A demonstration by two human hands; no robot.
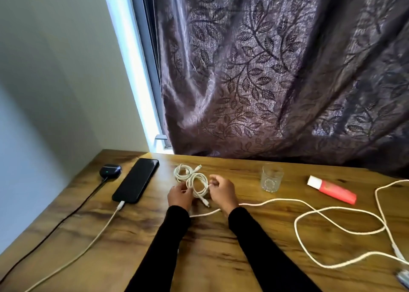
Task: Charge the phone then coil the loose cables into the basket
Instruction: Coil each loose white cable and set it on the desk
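Wood-grain table [210, 258] under a dark leaf-patterned curtain [276, 70], with a strip of bright window frame at 11 o'clock.

Both my hands are at table centre, black sleeves running down to 6 o'clock. Left hand [179, 196]: fingers curled, pinching the left side of a small white cable coil [197, 185]. Right hand [222, 192]: fingers curled narrow onto the coil's right side. The coil is held between the two hands, with one plug end hanging out below it.

A second white coil [183, 171] lies just beyond at 12 o'clock from my hands, touching or overlapping the held one; I cannot tell which.

Phone [136, 180] lies flat at 10 o'clock, screen dark, with a white charging cable [88, 243] plugged into its near end and trailing off to 7 o'clock.

Dark earbud case [110, 170] at 10 o'clock, left of the phone, shows a green light; a black lead [55, 225] runs from it toward 8 o'clock.

A long loose white cable [321, 209] sprawls from beneath my right wrist out to 3 and 4 o'clock in wide loops.

Empty glass tumbler [271, 177] stands upright at 1 o'clock. Red-and-white tube [332, 188] lies on its side at 2 o'clock.
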